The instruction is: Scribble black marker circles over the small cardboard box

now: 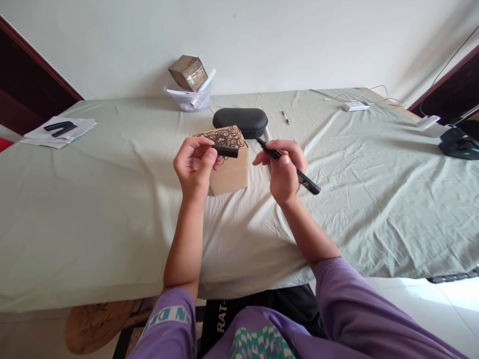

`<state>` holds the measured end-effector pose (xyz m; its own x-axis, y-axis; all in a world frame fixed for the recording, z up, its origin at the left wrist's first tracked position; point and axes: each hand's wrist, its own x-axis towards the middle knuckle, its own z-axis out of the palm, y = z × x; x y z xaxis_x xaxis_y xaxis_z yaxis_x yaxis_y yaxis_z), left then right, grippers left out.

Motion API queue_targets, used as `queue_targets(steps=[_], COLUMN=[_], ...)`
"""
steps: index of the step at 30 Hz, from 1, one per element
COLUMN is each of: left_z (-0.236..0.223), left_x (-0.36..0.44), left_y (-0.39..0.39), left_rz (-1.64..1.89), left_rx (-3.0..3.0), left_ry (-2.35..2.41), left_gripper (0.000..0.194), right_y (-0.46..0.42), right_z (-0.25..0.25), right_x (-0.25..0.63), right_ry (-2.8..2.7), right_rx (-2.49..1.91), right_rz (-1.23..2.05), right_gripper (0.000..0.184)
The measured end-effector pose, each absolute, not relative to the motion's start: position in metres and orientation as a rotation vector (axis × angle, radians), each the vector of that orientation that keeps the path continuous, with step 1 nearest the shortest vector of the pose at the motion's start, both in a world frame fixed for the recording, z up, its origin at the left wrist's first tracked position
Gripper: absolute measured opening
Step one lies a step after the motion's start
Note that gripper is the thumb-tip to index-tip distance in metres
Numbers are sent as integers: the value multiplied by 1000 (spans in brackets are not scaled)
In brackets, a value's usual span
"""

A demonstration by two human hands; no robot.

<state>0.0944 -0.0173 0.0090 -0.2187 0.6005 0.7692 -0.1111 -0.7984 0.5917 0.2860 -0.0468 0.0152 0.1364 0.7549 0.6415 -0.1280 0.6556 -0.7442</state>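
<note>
My left hand (197, 162) pinches a black marker cap (226, 151) between thumb and fingers, its far end pointing right. In my right hand (286, 167) is a black marker (307, 182), gripped along its barrel with the bare tip toward the upper left. Cap and marker are apart. Behind and below my left hand stands a cardboard box (232, 175), its top covered with black looping scribbles; the hand and cap hide part of it. Just beyond the box lies a black zip case (240, 119).
A clear plastic tub (189, 99) with a taped box (188, 73) on top stands by the wall. Papers (60, 132) carry a black stapler-like object (60, 128) at left. A pen (285, 117) lies farther back. Right are a power strip (356, 106) and cables.
</note>
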Motion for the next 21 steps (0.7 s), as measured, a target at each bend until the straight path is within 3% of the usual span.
queue_targets(steps=[5, 11, 16, 18, 21], left_z=[10, 7, 3, 1, 2], left_x=[97, 106, 113, 112, 98], left_y=[-18, -26, -27, -23, -15], left_rz=[2031, 1883, 1700, 1637, 1607], left_rx=[1547, 1653, 1791, 1872, 1993], left_ry=[568, 596, 600, 647, 797], left_gripper=[32, 25, 24, 25, 58], right_y=[-44, -39, -37, -30, -9], right_z=[20, 23, 22, 18, 4], right_x=[289, 287, 284, 283, 283], right_ry=[-1287, -1273, -1287, -1299, -1247], right_rx=[-474, -450, -513, -492, -495], right_rz=[1009, 1187, 1280, 1302, 1191], right_gripper=[36, 28, 46, 45, 33])
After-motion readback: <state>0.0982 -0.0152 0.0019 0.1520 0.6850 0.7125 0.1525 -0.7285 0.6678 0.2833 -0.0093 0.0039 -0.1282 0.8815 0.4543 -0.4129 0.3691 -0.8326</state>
